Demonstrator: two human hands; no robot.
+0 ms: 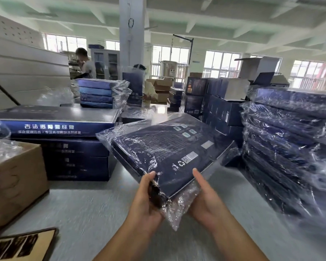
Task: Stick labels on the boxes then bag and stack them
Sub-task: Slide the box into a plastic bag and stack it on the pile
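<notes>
A flat dark-blue box [169, 147] inside a clear plastic bag is held tilted above the grey table [83, 208]. My left hand [145, 200] grips its near corner, thumb on top over the crinkled bag. My right hand [205, 193] holds the near right edge from below, thumb lying along the box. A small pale label [207, 144] shows on the box's top face. On the right stands a tall stack of bagged boxes [290, 151]. On the left lies a stack of unbagged blue boxes [64, 144].
A brown carton [13, 178] with plastic in it stands at the left edge, a printed sheet [21, 245] lies at the near left. Behind are another bagged stack [102, 93], dark cartons [220, 108] and a person [85, 63] at the back.
</notes>
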